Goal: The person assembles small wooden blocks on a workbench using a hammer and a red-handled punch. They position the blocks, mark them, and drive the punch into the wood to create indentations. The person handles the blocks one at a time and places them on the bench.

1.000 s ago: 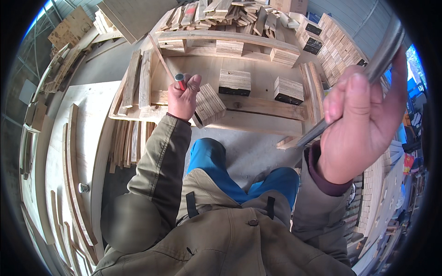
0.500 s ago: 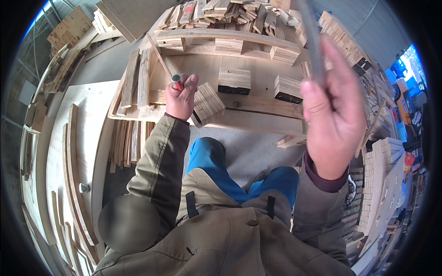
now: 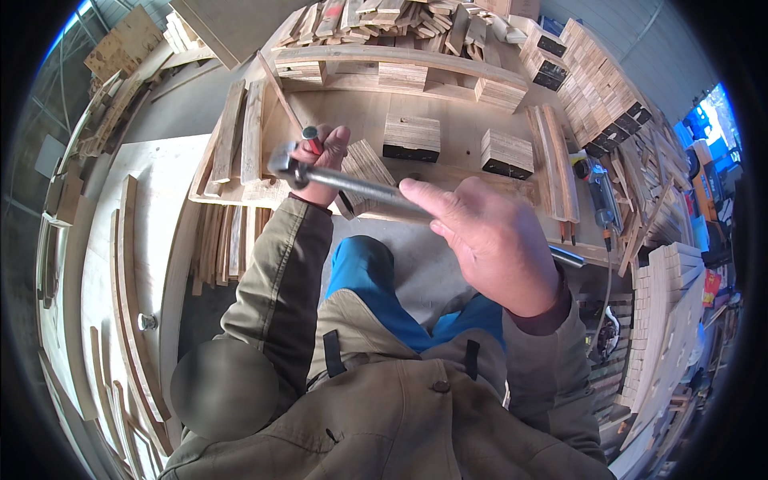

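My left hand (image 3: pixel 334 146) is closed around a red-handled tool (image 3: pixel 312 142) that ends in a round dark green cap; its lower end is hidden. Beside that hand a tilted block of stacked plywood (image 3: pixel 368 166) rests at the near edge of the workbench (image 3: pixel 336 108). In my right hand (image 3: pixel 506 248) is a hammer (image 3: pixel 364 186) with a grey metal shaft. The hammer's head overlaps my left hand in view, just below the cap; whether they touch I cannot tell. Two more plywood blocks (image 3: pixel 412 134) (image 3: pixel 507 150) with black faces sit on the bench.
A long plank (image 3: pixel 400 54) lies across blocks at the bench's far side, with a heap of offcuts (image 3: pixel 384 22) behind. Block stacks (image 3: pixel 600 80) rise at the right, near a corded power tool (image 3: pixel 598 196). A pale board (image 3: pixel 152 240) bearing strips stands left.
My right hand has swung the hammer down and to the left, from raised upright to lying across toward my left hand. My left hand keeps its hold and has hardly moved.
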`<action>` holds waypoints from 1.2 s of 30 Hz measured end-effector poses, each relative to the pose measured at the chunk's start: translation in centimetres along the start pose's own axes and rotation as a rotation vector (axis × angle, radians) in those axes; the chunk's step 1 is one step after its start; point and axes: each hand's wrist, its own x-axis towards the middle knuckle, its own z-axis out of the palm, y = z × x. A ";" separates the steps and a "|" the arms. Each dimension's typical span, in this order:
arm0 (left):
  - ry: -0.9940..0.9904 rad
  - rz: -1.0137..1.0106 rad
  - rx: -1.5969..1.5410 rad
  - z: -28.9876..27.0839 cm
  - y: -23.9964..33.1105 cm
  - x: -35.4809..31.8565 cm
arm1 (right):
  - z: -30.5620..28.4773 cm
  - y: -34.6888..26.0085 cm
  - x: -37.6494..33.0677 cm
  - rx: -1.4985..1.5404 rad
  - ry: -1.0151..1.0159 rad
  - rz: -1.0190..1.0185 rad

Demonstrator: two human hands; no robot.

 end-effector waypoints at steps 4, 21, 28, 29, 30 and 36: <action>-0.001 0.047 0.015 0.3 0.6 -0.4 | -1.7 0.0 0.6 0.196 0.314 -0.032; 0.036 -0.017 -0.048 0.5 0.7 -0.4 | 0.7 2.1 -1.1 0.117 0.252 0.117; 0.022 -0.010 -0.016 0.5 1.1 -0.5 | -0.5 1.0 0.0 0.353 0.542 0.014; 0.021 -0.010 -0.015 0.5 1.1 -0.5 | -0.5 0.8 0.1 0.338 0.549 -0.021; 0.022 -0.014 -0.009 0.5 1.0 -0.5 | -0.3 0.6 0.2 0.324 0.553 -0.052; 0.027 0.047 -0.076 0.5 0.1 -0.2 | 1.4 1.0 -0.5 0.080 0.140 0.111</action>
